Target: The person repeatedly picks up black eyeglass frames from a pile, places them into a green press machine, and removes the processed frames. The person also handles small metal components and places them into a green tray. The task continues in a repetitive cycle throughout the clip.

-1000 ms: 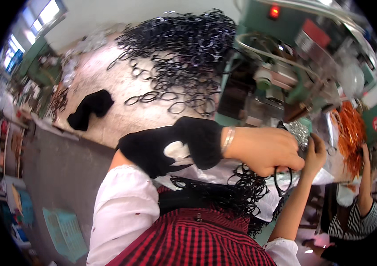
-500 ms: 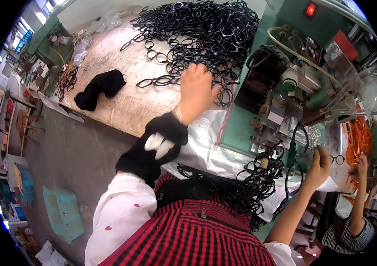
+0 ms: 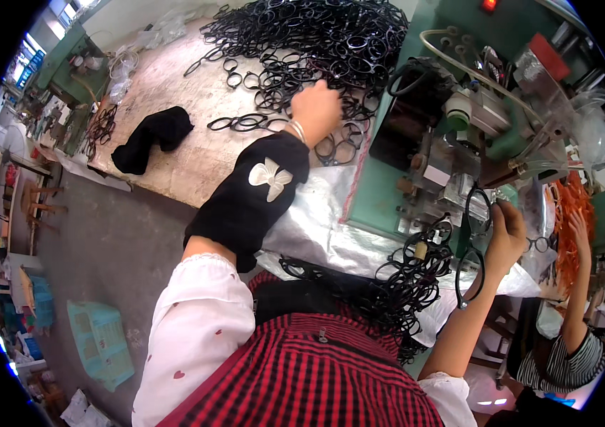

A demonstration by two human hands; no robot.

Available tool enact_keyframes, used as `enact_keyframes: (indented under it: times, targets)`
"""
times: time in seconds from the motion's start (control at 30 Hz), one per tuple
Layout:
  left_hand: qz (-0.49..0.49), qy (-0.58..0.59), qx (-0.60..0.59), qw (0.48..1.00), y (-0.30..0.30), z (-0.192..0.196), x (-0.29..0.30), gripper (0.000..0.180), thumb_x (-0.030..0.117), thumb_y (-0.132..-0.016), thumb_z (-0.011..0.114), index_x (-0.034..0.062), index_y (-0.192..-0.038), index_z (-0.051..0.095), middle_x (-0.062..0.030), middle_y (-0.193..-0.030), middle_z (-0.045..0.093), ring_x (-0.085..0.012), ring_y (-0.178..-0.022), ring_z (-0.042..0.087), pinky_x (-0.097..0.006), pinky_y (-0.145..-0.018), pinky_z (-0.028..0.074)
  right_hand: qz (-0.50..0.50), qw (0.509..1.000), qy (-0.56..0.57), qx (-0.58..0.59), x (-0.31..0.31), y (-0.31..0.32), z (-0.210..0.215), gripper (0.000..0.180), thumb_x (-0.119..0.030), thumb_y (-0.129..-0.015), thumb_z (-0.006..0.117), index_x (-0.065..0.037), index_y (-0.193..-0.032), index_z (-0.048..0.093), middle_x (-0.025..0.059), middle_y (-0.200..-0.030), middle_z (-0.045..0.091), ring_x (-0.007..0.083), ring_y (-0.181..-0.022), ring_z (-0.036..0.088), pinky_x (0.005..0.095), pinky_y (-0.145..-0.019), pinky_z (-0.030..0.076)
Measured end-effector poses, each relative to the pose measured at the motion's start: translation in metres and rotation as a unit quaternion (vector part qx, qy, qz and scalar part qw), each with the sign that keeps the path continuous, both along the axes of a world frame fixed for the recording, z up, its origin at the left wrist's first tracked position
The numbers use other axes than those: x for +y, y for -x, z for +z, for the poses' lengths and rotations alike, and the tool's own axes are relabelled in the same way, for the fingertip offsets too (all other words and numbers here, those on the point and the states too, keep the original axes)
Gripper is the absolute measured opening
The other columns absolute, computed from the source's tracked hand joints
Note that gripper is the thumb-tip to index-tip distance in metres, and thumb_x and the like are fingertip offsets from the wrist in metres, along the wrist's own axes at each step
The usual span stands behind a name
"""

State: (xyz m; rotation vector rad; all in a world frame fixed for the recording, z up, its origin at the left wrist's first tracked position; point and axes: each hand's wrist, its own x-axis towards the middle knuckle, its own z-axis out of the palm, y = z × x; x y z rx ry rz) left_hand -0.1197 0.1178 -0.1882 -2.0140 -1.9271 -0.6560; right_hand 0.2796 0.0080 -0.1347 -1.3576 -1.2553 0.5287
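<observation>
I see the right grip (image 3: 506, 233) pinching a black glasses frame (image 3: 466, 247) at its upper end, just in front of the green machine (image 3: 371, 206); the left grip (image 3: 316, 109) is at the frame pile (image 3: 302, 39) left of the machine, closure hidden, can't tell if it's pinching anything. Frame looks light and stiff, probably smooth enough to slip. I'd hold it at an outer edge or the middle, no twisting, since thin parts could crack.
</observation>
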Motion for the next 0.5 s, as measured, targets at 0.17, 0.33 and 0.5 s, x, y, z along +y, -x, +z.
enact_keyframes:
  times: [0.17,0.33,0.5]
  targets:
    - [0.031,0.087,-0.023,0.995,0.052,-0.003,-0.043,0.024,0.027,-0.09,0.054,0.0127,-0.087,0.073,-0.0112,-0.084,0.066,-0.033,-0.076,0.067,-0.045,-0.067,0.055,-0.062,0.997,0.033,-0.021,-0.051,-0.047,-0.021,0.016,0.0,-0.086,0.069,0.004,-0.101,0.069,0.0051,-0.095,0.068,0.0119,-0.088,0.062,0.025,-0.083,0.048]
    - [-0.03,0.039,-0.374,0.926,0.038,0.05,-0.056,0.025,0.025,-0.098,0.062,0.0034,-0.105,0.073,0.0005,-0.072,0.062,-0.0069,-0.065,0.056,-0.025,-0.056,0.041,0.005,0.997,0.048,0.056,-0.06,-0.009,0.019,0.016,0.003,-0.084,0.069,0.002,-0.1,0.068,0.003,-0.095,0.066,0.0102,-0.087,0.059,0.0241,-0.082,0.047]
    - [-0.174,-0.022,-0.639,0.749,-0.025,0.061,-0.061,0.024,0.012,-0.1,0.055,0.0013,-0.122,0.056,-0.0048,-0.084,0.064,-0.0117,-0.075,0.065,-0.025,-0.062,0.055,0.069,0.991,-0.036,0.112,-0.005,0.052,0.06,0.035,0.003,-0.082,0.07,0.0,-0.115,0.06,-0.0002,-0.093,0.058,0.0094,-0.088,0.056,0.0238,-0.083,0.046]
